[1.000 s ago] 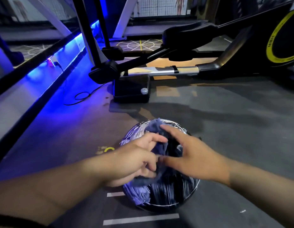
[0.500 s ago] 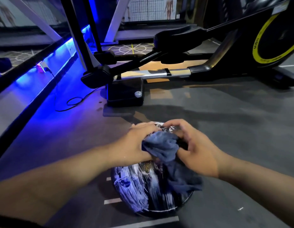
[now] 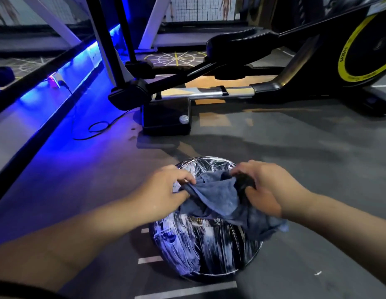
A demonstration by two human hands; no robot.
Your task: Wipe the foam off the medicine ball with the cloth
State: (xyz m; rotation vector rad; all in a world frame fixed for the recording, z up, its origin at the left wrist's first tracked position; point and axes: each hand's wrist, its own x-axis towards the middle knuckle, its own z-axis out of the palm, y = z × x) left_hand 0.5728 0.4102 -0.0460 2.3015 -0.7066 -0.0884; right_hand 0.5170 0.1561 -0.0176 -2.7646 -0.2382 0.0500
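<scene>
A black medicine ball streaked with white foam rests on the grey gym floor in front of me. A blue-grey cloth is draped over its top and hangs down its right side. My left hand pinches the cloth's left edge. My right hand grips its right part. Both hands hold the cloth stretched between them just above the ball. Foam smears show on the ball's front and on its far rim.
An elliptical trainer with a yellow-ringed flywheel stands beyond the ball, its black base foot closest. A black cable loops on the floor at left, beside a blue-lit ledge. White floor lines lie near me.
Both hands have drawn apart, spreading the bunched cloth wider over the top of the ball. The ball stays in place.
</scene>
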